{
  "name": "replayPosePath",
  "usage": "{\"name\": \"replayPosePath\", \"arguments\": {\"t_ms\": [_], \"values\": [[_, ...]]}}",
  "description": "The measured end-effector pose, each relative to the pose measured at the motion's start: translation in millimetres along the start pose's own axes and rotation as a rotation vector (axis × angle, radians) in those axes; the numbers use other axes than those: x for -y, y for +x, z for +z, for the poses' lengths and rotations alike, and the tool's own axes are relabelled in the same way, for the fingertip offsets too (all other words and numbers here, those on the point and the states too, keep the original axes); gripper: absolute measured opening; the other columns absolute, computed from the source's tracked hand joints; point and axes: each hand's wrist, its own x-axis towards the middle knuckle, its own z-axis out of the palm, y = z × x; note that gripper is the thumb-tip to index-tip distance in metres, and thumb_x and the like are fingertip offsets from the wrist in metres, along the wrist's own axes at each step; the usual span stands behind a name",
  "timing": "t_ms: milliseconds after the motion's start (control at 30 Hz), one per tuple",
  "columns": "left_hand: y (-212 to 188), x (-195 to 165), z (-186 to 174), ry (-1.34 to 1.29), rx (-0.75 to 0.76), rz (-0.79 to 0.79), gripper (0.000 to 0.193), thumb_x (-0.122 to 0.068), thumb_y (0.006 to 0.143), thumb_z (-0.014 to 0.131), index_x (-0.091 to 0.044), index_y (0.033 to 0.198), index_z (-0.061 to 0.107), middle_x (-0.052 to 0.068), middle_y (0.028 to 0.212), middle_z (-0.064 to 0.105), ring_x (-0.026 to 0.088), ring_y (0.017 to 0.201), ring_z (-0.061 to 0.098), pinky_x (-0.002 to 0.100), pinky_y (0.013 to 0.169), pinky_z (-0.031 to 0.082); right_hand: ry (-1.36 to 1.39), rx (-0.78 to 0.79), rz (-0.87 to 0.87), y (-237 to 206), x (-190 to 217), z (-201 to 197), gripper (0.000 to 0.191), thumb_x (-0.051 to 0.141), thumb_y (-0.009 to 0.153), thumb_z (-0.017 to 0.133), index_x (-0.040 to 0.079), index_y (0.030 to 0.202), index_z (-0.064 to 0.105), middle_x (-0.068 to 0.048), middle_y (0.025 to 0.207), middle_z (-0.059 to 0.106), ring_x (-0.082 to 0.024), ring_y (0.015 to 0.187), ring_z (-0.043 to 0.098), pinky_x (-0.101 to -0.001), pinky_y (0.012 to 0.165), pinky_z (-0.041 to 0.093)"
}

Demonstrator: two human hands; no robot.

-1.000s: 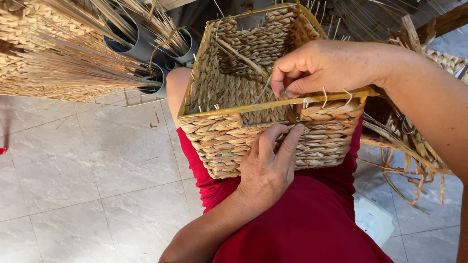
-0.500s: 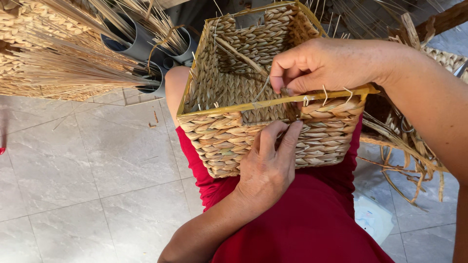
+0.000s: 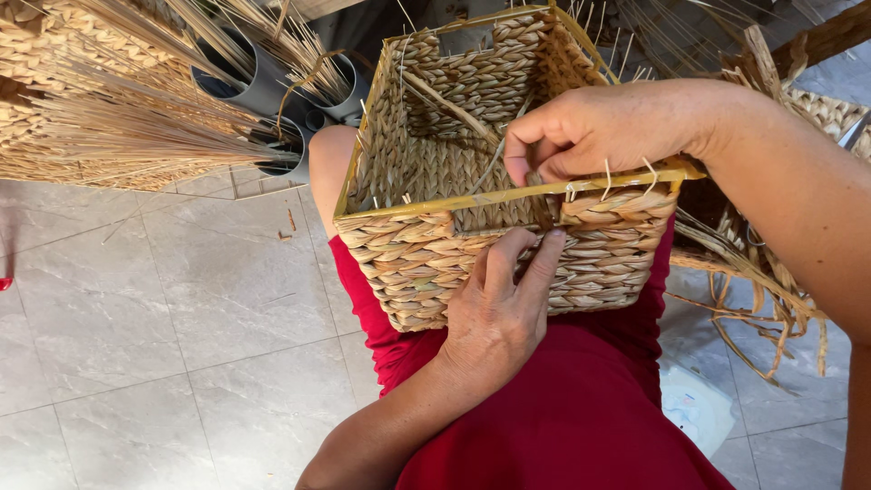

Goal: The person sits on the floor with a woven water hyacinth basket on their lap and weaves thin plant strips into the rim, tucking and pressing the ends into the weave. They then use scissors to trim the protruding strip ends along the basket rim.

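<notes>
Both hands (image 3: pixel 544 227) on woven basket (image 3: pixel 426 245) rim.

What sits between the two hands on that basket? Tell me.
In the head view, the basket's yellow rim bar and woven front wall separate them: right hand above the rim, left hand pressed on the wall outside.

Red-clothed lap (image 3: pixel 581 408) carries the woven basket (image 3: pixel 435 263)

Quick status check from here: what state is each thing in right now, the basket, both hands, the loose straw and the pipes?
Woven basket: upright on the lap, open-topped, rim unfinished with strand ends sticking up.
Left hand: pressed flat on the basket's near wall, fingers at the handle gap.
Right hand: pinching at the yellow rim.
Straw bundle: loose, lying across the grey pipes.
</notes>
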Motion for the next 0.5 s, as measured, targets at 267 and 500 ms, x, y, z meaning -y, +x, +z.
{"name": "replayPosePath", "arguments": {"t_ms": [267,500], "values": [[-0.8,1.0,-0.7,-0.006,0.004,-0.005,0.056,0.0,0.088,0.071,-0.005,0.142,0.06,0.01,0.127,0.049,0.026,0.105,0.064,0.035,0.08,0.059,-0.167,-0.046,0.176,-1.5,6.4,2.3,0.014,0.015,0.088,0.074,0.013,0.102,0.072,0.0,0.071,0.074,-0.01,0.066,0.061,-0.0311,0.061,0.05],[4.5,1.2,-9.0,-0.071,-0.087,-0.005,0.046,-0.001,0.093,0.074,-0.007,0.137,0.062,0.009,0.125,0.055,0.022,0.097,0.069,0.033,0.077,0.06,-0.034,0.052,0.072,-0.2,1.0,2.6,0.013,0.006,0.08,0.076,0.006,0.093,0.077,0.0,0.077,0.076,-0.006,0.072,0.064,-0.0278,0.066,0.055]]}}
